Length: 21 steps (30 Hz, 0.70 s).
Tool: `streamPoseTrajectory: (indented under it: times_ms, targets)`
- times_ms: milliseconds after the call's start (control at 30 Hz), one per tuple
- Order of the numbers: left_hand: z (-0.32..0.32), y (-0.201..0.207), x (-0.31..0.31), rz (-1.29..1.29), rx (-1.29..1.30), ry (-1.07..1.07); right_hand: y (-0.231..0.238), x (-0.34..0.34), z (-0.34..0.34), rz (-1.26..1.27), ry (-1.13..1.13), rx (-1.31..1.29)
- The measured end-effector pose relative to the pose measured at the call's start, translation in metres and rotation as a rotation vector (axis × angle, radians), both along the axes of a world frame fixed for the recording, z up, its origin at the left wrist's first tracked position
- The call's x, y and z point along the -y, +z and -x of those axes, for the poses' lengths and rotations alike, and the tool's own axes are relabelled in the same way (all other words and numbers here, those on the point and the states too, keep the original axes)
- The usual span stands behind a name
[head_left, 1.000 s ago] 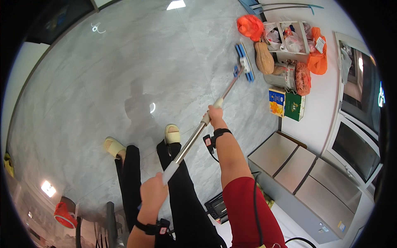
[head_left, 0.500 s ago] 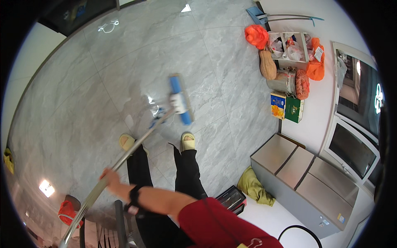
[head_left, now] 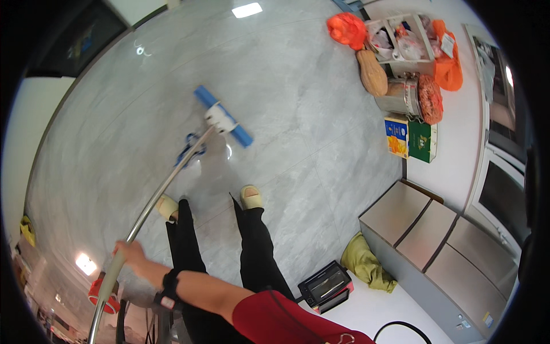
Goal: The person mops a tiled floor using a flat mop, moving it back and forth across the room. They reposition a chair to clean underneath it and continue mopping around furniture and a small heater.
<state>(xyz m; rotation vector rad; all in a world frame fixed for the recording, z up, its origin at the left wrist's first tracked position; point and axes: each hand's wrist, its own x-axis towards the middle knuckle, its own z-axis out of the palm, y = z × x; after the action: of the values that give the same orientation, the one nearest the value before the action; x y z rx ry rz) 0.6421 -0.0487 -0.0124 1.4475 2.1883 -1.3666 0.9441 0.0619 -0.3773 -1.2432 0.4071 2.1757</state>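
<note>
Mop (head_left: 153, 200) in right hand (head_left: 132, 255), blue head (head_left: 221, 118) beyond

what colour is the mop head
The mop head is blue at both ends with a white middle, seen best in the head view.

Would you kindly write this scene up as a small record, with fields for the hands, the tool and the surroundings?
Right hand: closed around the pole of the mop
Left hand: not in view
Mop head: blue and white, ahead of the feet; contact with the floor hard to tell
Floor: grey, glossy, marbled
Footwear: pale yellow slippers
Along the right wall: tan squash, metal pot
Lower right: crumpled green cloth beside a large grey cabinet
</note>
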Motion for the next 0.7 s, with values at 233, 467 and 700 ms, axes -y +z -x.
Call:
streamPoseTrajectory:
  times_ms: [233,467,700]
  targets:
    - [-0.279,-0.246,-0.075,-0.324,0.751,-0.431,-0.169,-0.03,-0.36,-0.129,-0.33,0.54]
    - [-0.601,-0.323,-0.081,-0.01,1.168,-0.136,-0.189,0.022,-0.666,0.193,-0.226,1.36]
    - [-0.514,-0.318,-0.127,0.22,1.082,-0.244,-0.182,0.036,-0.577,0.264,-0.341,1.147]
